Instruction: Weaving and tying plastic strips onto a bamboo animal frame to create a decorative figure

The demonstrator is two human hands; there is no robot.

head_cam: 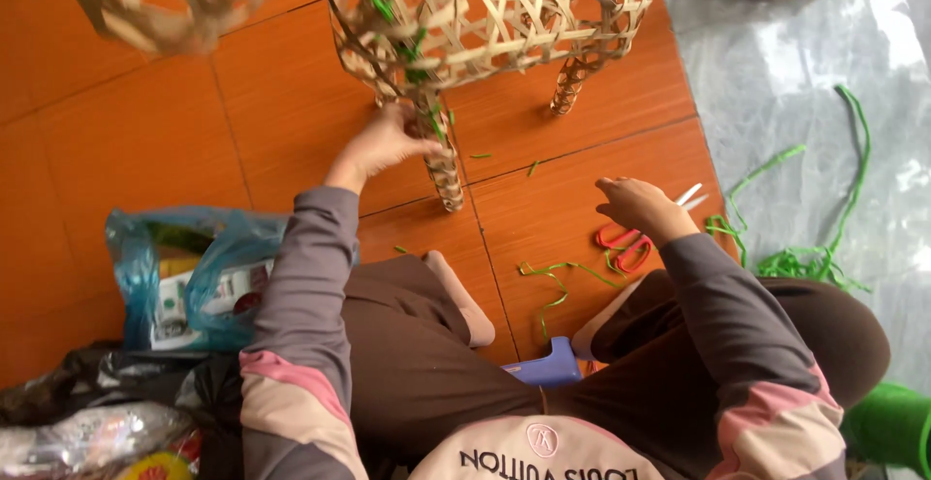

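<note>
Nearest the camera are the person's grey and pink sleeves [301,344], at 6 o'clock. The left hand [380,143] is closed around one leg [441,165] of the woven bamboo frame [485,15], which stands at 12 o'clock on the orange tiled floor [145,131]. The right hand [640,208], at 3 o'clock, lies on red-handled scissors [626,245] with fingers bent; I cannot tell if it grips them. Green plastic strips [795,257] lie just beside, further right.

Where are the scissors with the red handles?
In the head view, the red-handled scissors lie on the orange tiled floor, right of centre, under the right hand reaching down on them, beside loose green plastic strips.
</note>
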